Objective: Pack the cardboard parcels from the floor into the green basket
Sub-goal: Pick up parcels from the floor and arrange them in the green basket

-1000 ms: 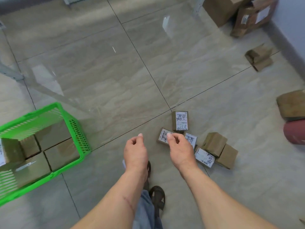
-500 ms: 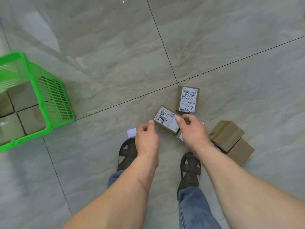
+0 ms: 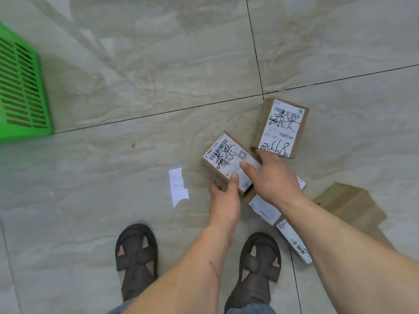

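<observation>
Several cardboard parcels lie on the tiled floor in front of my feet. My left hand [image 3: 224, 198] pinches the near edge of a small labelled parcel [image 3: 223, 156], thumb on top of its label. My right hand [image 3: 272, 177] lies across that parcel's right end, thumb on the label and index finger reaching toward a second labelled parcel [image 3: 282, 126]. Under my right hand and forearm lie two more labelled parcels [image 3: 264, 208], partly hidden. A plain brown parcel [image 3: 349, 202] sits to the right. Only a corner of the green basket [image 3: 21, 98] shows at the left edge.
A white paper slip [image 3: 178, 186] lies on the floor left of my hands. My two sandalled feet [image 3: 136, 259] stand below the parcels. Bare tile stretches between the parcels and the basket.
The view has dropped closer to the floor and the basket slid almost out of frame. My left hand reached right and took the parcel's near edge; my right hand moved onto its label.
</observation>
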